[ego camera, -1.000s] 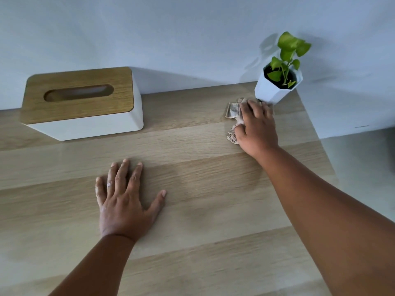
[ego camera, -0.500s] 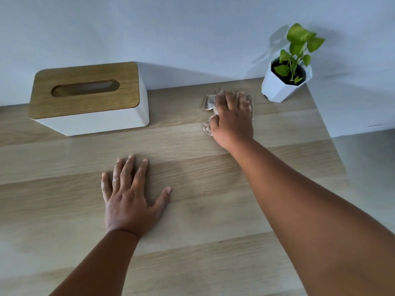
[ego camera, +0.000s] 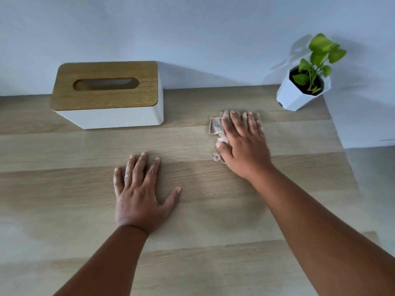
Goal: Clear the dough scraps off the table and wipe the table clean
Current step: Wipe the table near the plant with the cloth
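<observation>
Head view: the right hand [ego camera: 243, 144] presses a crumpled cloth [ego camera: 215, 127] onto the worktop [ego camera: 85, 210] with straight fingers, hiding most of it. The left hand [ego camera: 139, 195] lies flat, fingers spread. Dough scraps are too small to make out.

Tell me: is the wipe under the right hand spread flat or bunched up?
Bunched. The wipe shows creased, folded edges poking out beside the right hand, which presses it to the table with straight fingers.

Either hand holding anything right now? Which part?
Right hand presses a crumpled cloth flat on the table, palm and straight fingers over most of it; no grip visible. Left hand lies flat, holding nothing.
</observation>
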A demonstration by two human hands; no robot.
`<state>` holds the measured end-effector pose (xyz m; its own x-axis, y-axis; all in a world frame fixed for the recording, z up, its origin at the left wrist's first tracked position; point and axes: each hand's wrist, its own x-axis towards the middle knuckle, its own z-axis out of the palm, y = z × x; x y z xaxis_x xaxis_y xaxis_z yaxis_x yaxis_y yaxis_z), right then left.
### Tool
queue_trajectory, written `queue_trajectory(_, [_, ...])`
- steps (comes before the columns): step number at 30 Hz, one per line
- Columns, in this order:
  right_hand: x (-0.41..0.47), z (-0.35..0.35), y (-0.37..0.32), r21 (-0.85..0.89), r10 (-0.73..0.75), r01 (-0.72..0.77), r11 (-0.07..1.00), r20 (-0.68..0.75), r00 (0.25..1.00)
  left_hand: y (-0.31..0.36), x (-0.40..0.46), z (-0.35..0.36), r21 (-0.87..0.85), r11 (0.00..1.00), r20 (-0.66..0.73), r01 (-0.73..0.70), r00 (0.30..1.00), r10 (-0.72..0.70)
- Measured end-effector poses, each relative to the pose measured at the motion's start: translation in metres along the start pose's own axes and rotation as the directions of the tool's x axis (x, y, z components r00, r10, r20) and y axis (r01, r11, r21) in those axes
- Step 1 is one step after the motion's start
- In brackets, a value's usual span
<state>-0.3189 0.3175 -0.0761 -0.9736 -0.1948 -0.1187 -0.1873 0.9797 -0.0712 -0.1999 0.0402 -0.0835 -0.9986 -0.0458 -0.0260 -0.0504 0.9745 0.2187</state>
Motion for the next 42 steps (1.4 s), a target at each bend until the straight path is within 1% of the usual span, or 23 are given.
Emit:
queue_trajectory(4, [0.046, -0.006, -0.026, 0.046, 0.162, -0.161, 0.986, -0.011, 0.987, 0.000, 0.000, 0.003, -0.007, 1.000, -0.027, 0.001, 1.000, -0.001])
queue_trajectory(5, [0.057, -0.007, -0.038, 0.058, 0.181, -0.181, 0.982, -0.005, 0.983, -0.001, 0.000, 0.004, -0.005, 1.000, -0.034, 0.003, 0.999, -0.003])
queue_trajectory(7, [0.072, -0.007, -0.062, 0.065, 0.167, -0.167, 0.984, 0.004, 0.986, 0.000, 0.000, 0.005, -0.004, 1.000, -0.038, 0.004, 0.999, -0.004])
queue_trajectory(10, [0.070, -0.004, -0.091, 0.058, 0.066, -0.065, 0.996, -0.008, 0.998, -0.002, 0.000, 0.006, 0.001, 1.000, -0.042, 0.007, 0.999, -0.007])
queue_trajectory(13, [0.040, 0.002, -0.101, 0.041, -0.078, 0.079, 0.996, -0.023, 0.997, -0.003, 0.000, 0.006, 0.006, 1.000, -0.033, 0.006, 0.999, -0.006])
queue_trajectory(16, [-0.008, 0.011, -0.083, 0.005, -0.261, 0.261, 0.965, -0.011, 0.965, -0.002, 0.000, 0.004, 0.003, 1.000, -0.029, 0.009, 1.000, -0.009])
queue_trajectory(18, [-0.031, 0.014, -0.051, 0.006, -0.314, 0.315, 0.949, -0.031, 0.949, -0.002, 0.000, 0.003, -0.004, 1.000, -0.027, 0.010, 1.000, -0.010])
queue_trajectory(20, [-0.039, 0.011, -0.018, 0.013, -0.261, 0.262, 0.965, -0.050, 0.964, -0.002, -0.001, 0.003, -0.009, 1.000, -0.019, 0.011, 1.000, -0.011])
queue_trajectory(23, [-0.020, 0.002, 0.010, 0.027, -0.090, 0.091, 0.996, -0.022, 0.996, -0.002, -0.001, 0.003, -0.002, 1.000, -0.011, 0.011, 1.000, -0.012])
queue_trajectory(25, [0.011, -0.003, 0.004, 0.046, 0.040, -0.039, 0.998, -0.014, 0.999, -0.002, -0.001, 0.003, 0.001, 1.000, -0.001, 0.010, 1.000, -0.010])
queue_trajectory(27, [0.043, -0.006, -0.018, 0.061, 0.144, -0.143, 0.988, -0.017, 0.989, -0.001, -0.001, 0.003, -0.001, 1.000, -0.002, 0.015, 1.000, -0.015])
queue_trajectory(29, [0.065, -0.007, -0.047, 0.074, 0.168, -0.168, 0.983, -0.005, 0.986, 0.000, -0.001, 0.002, -0.004, 1.000, -0.001, 0.018, 1.000, -0.018])
queue_trajectory(31, [0.068, -0.006, -0.074, 0.066, 0.090, -0.089, 0.994, -0.007, 0.996, 0.001, -0.001, 0.002, -0.005, 1.000, -0.001, 0.016, 1.000, -0.016])
queue_trajectory(33, [0.054, -0.002, -0.089, 0.047, -0.035, 0.036, 0.998, -0.003, 0.999, 0.000, -0.001, 0.001, -0.008, 1.000, 0.003, 0.016, 1.000, -0.016])
queue_trajectory(35, [0.030, 0.001, -0.088, 0.031, -0.156, 0.156, 0.987, 0.006, 0.988, 0.000, -0.001, 0.001, -0.005, 1.000, 0.006, 0.013, 1.000, -0.013])
queue_trajectory(38, [-0.014, 0.009, -0.062, 0.013, -0.313, 0.314, 0.949, -0.015, 0.950, -0.001, -0.001, 0.001, 0.009, 1.000, 0.017, 0.014, 1.000, -0.014])
queue_trajectory(40, [-0.037, 0.011, -0.031, 0.011, -0.360, 0.361, 0.933, -0.049, 0.932, -0.001, -0.001, 0.000, 0.007, 1.000, 0.018, 0.016, 1.000, -0.016])
queue_trajectory(42, [-0.048, 0.008, 0.005, 0.020, -0.325, 0.326, 0.945, -0.047, 0.944, -0.001, -0.001, 0.000, 0.005, 1.000, 0.020, 0.017, 1.000, -0.017])
